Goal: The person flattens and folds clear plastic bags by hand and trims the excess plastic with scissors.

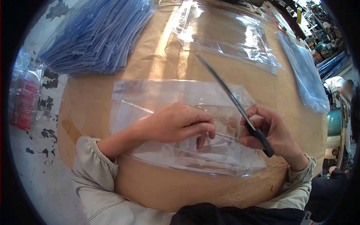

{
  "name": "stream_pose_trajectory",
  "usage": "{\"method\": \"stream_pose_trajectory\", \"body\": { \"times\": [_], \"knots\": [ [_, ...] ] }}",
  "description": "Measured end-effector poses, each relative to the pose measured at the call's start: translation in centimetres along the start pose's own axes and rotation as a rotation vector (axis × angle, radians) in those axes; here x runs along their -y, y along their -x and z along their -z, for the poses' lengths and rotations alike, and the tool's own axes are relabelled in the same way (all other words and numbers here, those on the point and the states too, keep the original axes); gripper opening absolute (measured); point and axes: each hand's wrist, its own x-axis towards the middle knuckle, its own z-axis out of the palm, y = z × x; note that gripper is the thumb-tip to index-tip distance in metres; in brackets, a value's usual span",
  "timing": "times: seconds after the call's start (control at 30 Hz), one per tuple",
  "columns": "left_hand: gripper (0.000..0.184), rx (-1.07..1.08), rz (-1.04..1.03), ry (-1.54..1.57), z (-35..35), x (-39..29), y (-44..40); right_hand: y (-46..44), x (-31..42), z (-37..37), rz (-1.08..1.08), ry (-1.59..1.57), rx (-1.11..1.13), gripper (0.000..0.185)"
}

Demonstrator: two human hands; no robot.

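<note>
A clear plastic bag (150, 93) lies flat in front of me, its folds and seams catching the light. My left hand (183, 125) rests over the middle of it, fingers bent downward and apart, touching the film. Around a pair of scissors (228, 93) my right hand (268, 133) is closed at the bag's right edge. The scissors' long metal blades look closed and point away to the upper left; the black handle points toward me. The right thumb and fingertips are close to the film, and whether they also pinch it I cannot tell.
A thick pile of bluish plastic sheets (101, 37) stands at the back left. Clear bags (228, 33) lie at the back, and another bluish stack (305, 73) at the right edge of the brown-covered table (90, 97). Another person (337, 86) is at the far right.
</note>
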Motion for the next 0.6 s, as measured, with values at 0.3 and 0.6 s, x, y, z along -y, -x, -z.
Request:
{"method": "stream_pose_trajectory", "body": {
  "times": [0.3,0.6],
  "knots": [
    [0.013,0.137,-0.013,0.156,1.5,0.5,0.3,2.5,-1.2,1.8,0.022,0.001,-0.101,0.047],
    [0.017,0.089,0.048,0.272,0.9,1.0,0.2,4.8,-1.1,2.9,0.128,0.731,-0.114,0.036]
  ]
}}
